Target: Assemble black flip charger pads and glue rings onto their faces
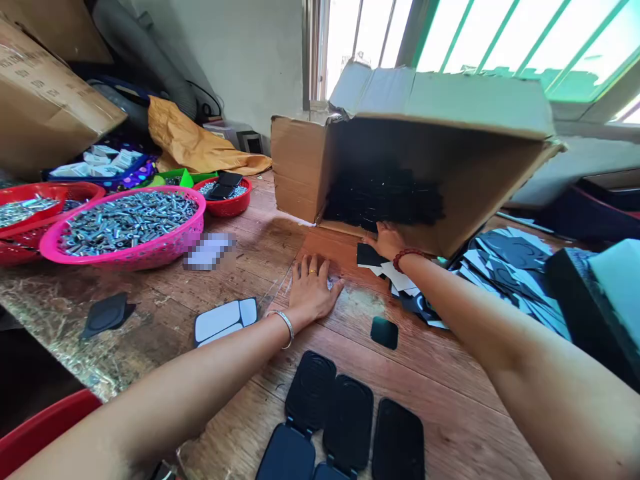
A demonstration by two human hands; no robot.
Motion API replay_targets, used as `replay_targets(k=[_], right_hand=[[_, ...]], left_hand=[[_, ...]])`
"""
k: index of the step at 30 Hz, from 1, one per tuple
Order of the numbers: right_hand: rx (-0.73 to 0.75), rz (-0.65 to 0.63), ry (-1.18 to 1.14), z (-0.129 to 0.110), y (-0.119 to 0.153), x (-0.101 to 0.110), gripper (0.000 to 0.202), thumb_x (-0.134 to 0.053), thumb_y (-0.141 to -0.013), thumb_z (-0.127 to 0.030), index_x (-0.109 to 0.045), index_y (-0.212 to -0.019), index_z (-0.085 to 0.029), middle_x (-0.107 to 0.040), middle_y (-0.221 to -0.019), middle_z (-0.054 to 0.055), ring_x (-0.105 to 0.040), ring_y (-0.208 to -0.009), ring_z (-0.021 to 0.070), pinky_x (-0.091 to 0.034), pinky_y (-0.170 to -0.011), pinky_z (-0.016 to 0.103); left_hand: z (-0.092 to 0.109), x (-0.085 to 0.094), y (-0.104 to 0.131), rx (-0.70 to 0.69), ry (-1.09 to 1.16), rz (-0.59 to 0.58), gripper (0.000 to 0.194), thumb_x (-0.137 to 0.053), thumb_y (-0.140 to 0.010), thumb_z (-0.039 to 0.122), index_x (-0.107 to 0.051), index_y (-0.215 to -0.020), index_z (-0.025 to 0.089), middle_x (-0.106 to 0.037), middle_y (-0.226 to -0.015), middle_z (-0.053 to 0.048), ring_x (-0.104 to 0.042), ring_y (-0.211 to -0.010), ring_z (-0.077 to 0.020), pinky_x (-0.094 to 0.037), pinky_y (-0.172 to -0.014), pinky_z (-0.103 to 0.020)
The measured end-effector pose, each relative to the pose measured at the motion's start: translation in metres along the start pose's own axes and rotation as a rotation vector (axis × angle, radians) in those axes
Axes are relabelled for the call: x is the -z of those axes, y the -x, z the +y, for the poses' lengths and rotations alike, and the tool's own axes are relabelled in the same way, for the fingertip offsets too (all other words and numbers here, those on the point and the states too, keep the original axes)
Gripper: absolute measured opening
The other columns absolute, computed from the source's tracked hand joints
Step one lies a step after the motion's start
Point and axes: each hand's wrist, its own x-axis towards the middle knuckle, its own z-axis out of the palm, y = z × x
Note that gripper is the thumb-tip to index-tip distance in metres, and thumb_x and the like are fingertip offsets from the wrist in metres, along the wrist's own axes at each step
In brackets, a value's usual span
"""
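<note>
My left hand (313,290) lies palm down on the wooden table (450,400), fingers spread, with nothing in it. At the front lip of an open cardboard box (297,167) is my right hand (387,241); its visible fingers are apart, and some fingertips are hard to see against the dark pieces (383,197) heaped inside. Just below that hand lie black and white sheet scraps (400,277). Black flat cases (349,420) are laid out nearest to me, some opened on hinges. A small dark rounded square (384,332) sits between them and my hands.
Left of my forearm is a sheet with white panels (217,321). A pink basket (123,227) of small metal parts stands at the left, near a red basket (227,203). More sheet scraps (515,280) are piled at the right. A dark pad (105,315) lies near the left table edge.
</note>
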Motion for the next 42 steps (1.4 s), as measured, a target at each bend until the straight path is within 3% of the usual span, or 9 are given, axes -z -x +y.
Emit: replay_targets(k=[8,16,19,22,26,29,33,37,42], right_hand=[[0.062,0.041,-0.104,-0.013,0.029,0.019,0.025,-0.051,-0.094,-0.023,-0.070,-0.105,-0.012,-0.065,-0.119,0.019,-0.055,-0.120,0.0327,-0.039,-0.103,0.042],[-0.040,0.060,-0.355,0.014,0.104,0.093,0.034,-0.040,-0.092,-0.022,-0.066,-0.113,-0.013,-0.071,-0.101,0.013,-0.066,-0.093,0.0252,-0.053,-0.081,0.037],[0.002,-0.144,-0.537,0.032,0.155,0.125,0.028,-0.046,-0.091,-0.029,-0.067,-0.105,-0.018,-0.072,-0.089,0.008,-0.067,-0.079,0.0209,-0.054,-0.071,0.033],[0.096,-0.578,-0.799,0.049,0.208,0.144,0.026,-0.055,-0.088,-0.039,-0.068,-0.099,-0.018,-0.071,-0.086,0.006,-0.066,-0.073,0.0188,-0.053,-0.067,0.031],[0.269,-0.865,-0.792,0.052,0.269,0.137,0.027,-0.056,-0.088,-0.040,-0.070,-0.095,-0.017,-0.071,-0.085,0.003,-0.065,-0.077,0.0170,-0.052,-0.071,0.030],[0.385,-0.767,-0.672,0.040,0.300,0.118,0.024,-0.050,-0.092,-0.030,-0.070,-0.098,-0.017,-0.072,-0.090,0.004,-0.065,-0.082,0.0177,-0.052,-0.077,0.031],[0.361,-0.385,-0.472,0.026,0.331,0.099,0.021,-0.054,-0.092,-0.022,-0.069,-0.105,-0.016,-0.069,-0.101,0.011,-0.065,-0.091,0.0228,-0.054,-0.084,0.038],[0.351,-0.137,-0.369,0.024,0.364,0.081,0.032,-0.053,-0.095,-0.029,-0.064,-0.123,-0.017,-0.062,-0.125,0.017,-0.060,-0.115,0.0293,-0.051,-0.099,0.050],[0.385,-0.142,-0.252,0.025,0.396,0.057,0.071,-0.060,-0.091,-0.045,-0.038,-0.152,-0.016,-0.036,-0.157,0.020,-0.033,-0.145,0.0338,-0.038,-0.114,0.056]], left_hand=[[-0.005,-0.004,-0.001,0.000,-0.005,0.029,0.068,-0.032,-0.096,0.062,-0.044,-0.146,0.017,-0.038,-0.157,-0.015,-0.024,-0.147,-0.0360,-0.017,-0.119,-0.055],[-0.002,0.006,0.000,0.002,0.046,-0.016,0.067,-0.038,-0.095,0.058,-0.044,-0.145,0.015,-0.036,-0.158,-0.018,-0.023,-0.148,-0.0370,-0.016,-0.119,-0.056],[-0.007,0.018,-0.005,-0.022,0.080,-0.090,0.063,-0.034,-0.097,0.056,-0.045,-0.145,0.017,-0.039,-0.156,-0.015,-0.028,-0.147,-0.0339,-0.021,-0.118,-0.054],[-0.008,0.031,0.003,-0.073,0.116,-0.142,0.056,-0.026,-0.101,0.045,-0.046,-0.144,0.015,-0.048,-0.151,-0.013,-0.041,-0.141,-0.0261,-0.031,-0.116,-0.043],[0.008,0.044,0.058,-0.208,0.142,-0.170,0.050,-0.029,-0.102,0.037,-0.052,-0.140,0.015,-0.052,-0.148,-0.010,-0.039,-0.143,-0.0233,-0.029,-0.119,-0.041],[0.025,0.051,0.118,-0.382,0.145,-0.243,0.045,-0.044,-0.099,0.043,-0.058,-0.136,0.021,-0.048,-0.152,-0.006,-0.027,-0.149,-0.0239,-0.024,-0.122,-0.042],[0.041,0.056,0.179,-0.690,0.095,-0.323,0.049,-0.050,-0.097,0.049,-0.052,-0.142,0.029,-0.037,-0.159,-0.006,-0.020,-0.151,-0.0291,-0.018,-0.123,-0.052],[0.044,0.050,0.198,-0.768,0.075,-0.318,0.057,-0.050,-0.096,0.054,-0.046,-0.146,0.028,-0.034,-0.160,-0.008,-0.019,-0.151,-0.0294,-0.018,-0.123,-0.053],[0.045,0.042,0.200,-0.754,0.055,-0.321,0.064,-0.063,-0.089,0.048,-0.045,-0.147,0.027,-0.032,-0.160,-0.009,-0.022,-0.150,-0.0330,-0.022,-0.121,-0.055]])
